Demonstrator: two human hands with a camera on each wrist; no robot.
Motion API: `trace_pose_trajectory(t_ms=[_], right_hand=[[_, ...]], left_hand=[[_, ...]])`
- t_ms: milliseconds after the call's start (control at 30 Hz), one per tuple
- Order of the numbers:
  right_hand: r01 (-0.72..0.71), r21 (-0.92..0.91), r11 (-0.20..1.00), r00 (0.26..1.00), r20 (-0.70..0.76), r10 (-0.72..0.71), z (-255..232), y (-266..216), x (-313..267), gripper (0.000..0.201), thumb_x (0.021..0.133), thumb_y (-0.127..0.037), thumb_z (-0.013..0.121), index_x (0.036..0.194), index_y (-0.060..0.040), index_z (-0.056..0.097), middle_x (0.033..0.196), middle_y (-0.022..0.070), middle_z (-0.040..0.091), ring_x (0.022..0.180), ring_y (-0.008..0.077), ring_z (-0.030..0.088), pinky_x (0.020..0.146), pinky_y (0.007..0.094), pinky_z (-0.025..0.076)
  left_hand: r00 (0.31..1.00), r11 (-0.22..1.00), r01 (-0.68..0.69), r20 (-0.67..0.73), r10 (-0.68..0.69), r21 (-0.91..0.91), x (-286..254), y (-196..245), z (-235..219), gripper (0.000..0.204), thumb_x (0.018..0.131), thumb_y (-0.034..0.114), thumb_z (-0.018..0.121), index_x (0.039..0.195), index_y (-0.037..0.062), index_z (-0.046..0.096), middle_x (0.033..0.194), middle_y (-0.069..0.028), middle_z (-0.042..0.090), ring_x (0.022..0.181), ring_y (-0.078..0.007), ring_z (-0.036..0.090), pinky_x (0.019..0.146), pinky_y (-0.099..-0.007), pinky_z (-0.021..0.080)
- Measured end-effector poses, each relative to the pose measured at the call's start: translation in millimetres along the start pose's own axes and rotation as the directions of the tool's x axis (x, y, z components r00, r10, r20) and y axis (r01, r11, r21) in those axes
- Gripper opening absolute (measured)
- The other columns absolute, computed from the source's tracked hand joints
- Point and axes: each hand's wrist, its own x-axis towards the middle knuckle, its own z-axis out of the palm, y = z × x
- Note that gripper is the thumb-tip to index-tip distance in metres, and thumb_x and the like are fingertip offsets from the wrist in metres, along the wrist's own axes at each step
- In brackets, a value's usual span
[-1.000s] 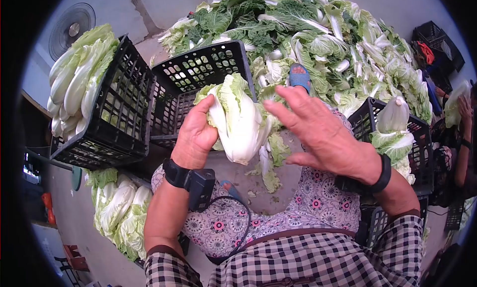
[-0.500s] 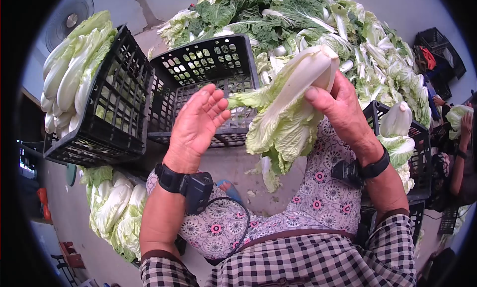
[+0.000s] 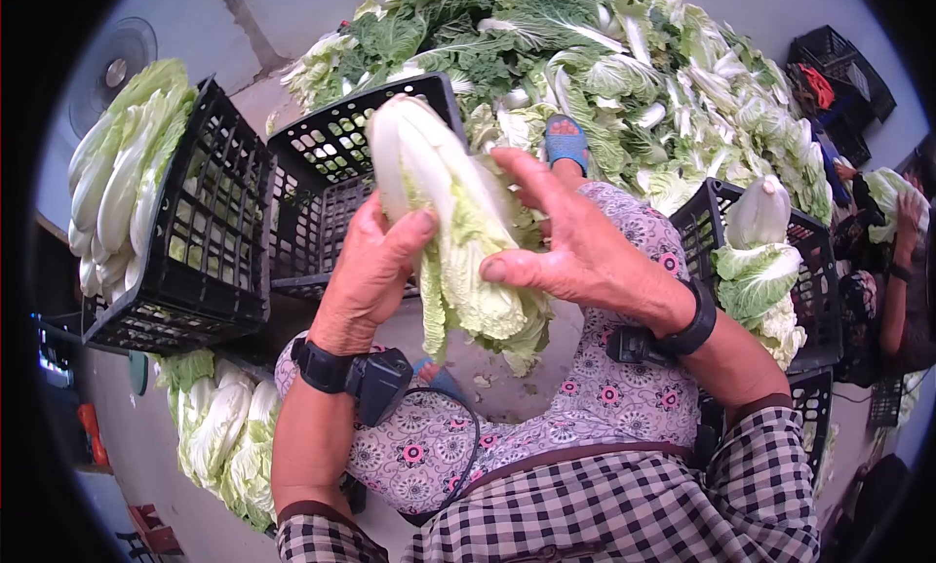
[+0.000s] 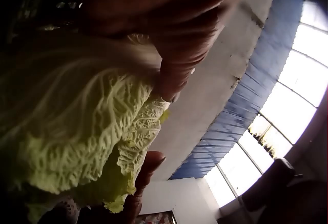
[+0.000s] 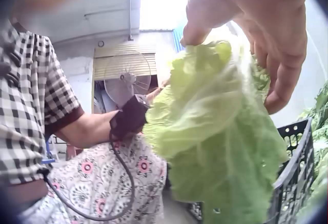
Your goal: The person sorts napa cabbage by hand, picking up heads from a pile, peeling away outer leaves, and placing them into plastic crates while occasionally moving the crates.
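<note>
I hold a napa cabbage above my lap with its white stem end up and its green leaves hanging down. My left hand grips its left side, thumb across the front. On the other side my right hand holds it, thumb pressed on the leaves and fingers behind. The crinkled green leaves fill the left wrist view under my left thumb. In the right wrist view the cabbage hangs below my right hand's fingers.
An empty black crate stands just beyond the cabbage. A crate full of cabbages sits at the left, another crate at the right. A big cabbage pile lies ahead. More cabbages lie at my lower left. Another person works far right.
The cabbage has been turned from lying across in my right hand to stem end up. My left hand, open half a second ago, now grips it.
</note>
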Motion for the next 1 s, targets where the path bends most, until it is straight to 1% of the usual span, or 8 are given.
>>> trace_pose_trajectory(t_ms=[100,200,333,500,767,900,967,1000], right_hand=[[0.076,0.293,0.953,0.990,0.094,-0.107,12,12,0,0.079,0.073,-0.034,0.070,0.132,0.0024,0.031,0.118,0.0195,0.053,0.109,0.0276,0.053,0.092,0.0344,0.042],[-0.125,0.531,0.838,0.992,0.081,0.096,12,15,-6,0.059,0.077,-0.015,0.065,0.127,0.0018,0.039,0.116,0.0125,0.056,0.103,0.0203,0.057,0.088,0.0317,0.046],[-0.211,0.788,0.579,0.960,0.055,0.275,-12,4,-18,0.043,0.079,0.001,0.058,0.120,0.0005,0.047,0.108,0.0095,0.060,0.096,0.0171,0.060,0.085,0.0300,0.050],[0.020,0.789,0.614,0.921,-0.254,0.296,-64,9,-63,0.042,0.080,-0.003,0.060,0.119,0.0028,0.045,0.110,0.0119,0.059,0.098,0.0216,0.060,0.088,0.0342,0.051],[0.119,0.493,0.862,0.480,-0.788,0.385,-156,52,-183,0.038,0.086,-0.014,0.060,0.118,0.0018,0.047,0.110,0.0110,0.059,0.095,0.0188,0.060,0.082,0.0324,0.050],[-0.322,0.513,0.795,0.325,-0.729,0.602,-175,81,-234,0.035,0.089,-0.032,0.056,0.115,-0.0089,0.051,0.099,0.0007,0.058,0.086,0.0120,0.058,0.074,0.0294,0.048],[-0.556,0.483,0.677,0.381,-0.576,0.724,-200,136,-285,0.039,0.086,-0.035,0.058,0.117,-0.0125,0.050,0.092,-0.0034,0.054,0.082,0.0060,0.055,0.061,0.0250,0.047],[-0.566,0.516,0.643,0.261,-0.628,0.734,-193,137,-288,0.040,0.086,-0.036,0.059,0.116,-0.0116,0.051,0.089,-0.0048,0.055,0.078,0.0046,0.054,0.056,0.0220,0.046]], left_hand=[[0.997,0.992,-0.044,0.069,0.036,0.118,-3,0,4,0.085,0.070,0.041,0.077,0.130,-0.0015,0.035,0.123,-0.0112,0.050,0.112,-0.0207,0.050,0.096,-0.0352,0.040],[0.978,0.983,-0.015,0.207,-0.023,0.184,-9,10,18,0.104,0.063,0.052,0.077,0.137,-0.0015,0.026,0.131,-0.0122,0.043,0.117,-0.0215,0.045,0.095,-0.0340,0.038],[0.970,0.978,0.005,0.237,-0.055,0.207,-8,9,15,0.097,0.068,0.051,0.073,0.136,-0.0012,0.028,0.127,-0.0126,0.046,0.110,-0.0202,0.049,0.084,-0.0299,0.043],[0.944,0.951,0.104,0.273,-0.186,0.291,-6,9,6,0.084,0.071,0.047,0.071,0.131,-0.0013,0.037,0.116,-0.0141,0.054,0.100,-0.0201,0.056,0.081,-0.0304,0.047],[0.943,0.945,0.112,0.268,-0.198,0.307,-8,9,7,0.059,0.082,0.034,0.063,0.126,-0.0010,0.044,0.109,-0.0104,0.058,0.093,-0.0141,0.056,0.080,-0.0270,0.046],[0.938,0.946,0.103,0.286,-0.195,0.306,-9,6,3,0.053,0.086,0.030,0.060,0.125,-0.0025,0.045,0.107,-0.0101,0.059,0.094,-0.0154,0.059,0.079,-0.0266,0.048],[0.931,0.948,0.108,0.304,-0.202,0.299,-9,7,1,0.051,0.087,0.029,0.059,0.125,-0.0020,0.044,0.108,-0.0090,0.059,0.094,-0.0138,0.058,0.078,-0.0262,0.048],[0.929,0.947,0.120,0.303,-0.213,0.297,-8,6,-1,0.050,0.087,0.029,0.059,0.125,-0.0012,0.045,0.108,-0.0085,0.059,0.093,-0.0131,0.058,0.077,-0.0257,0.048]])
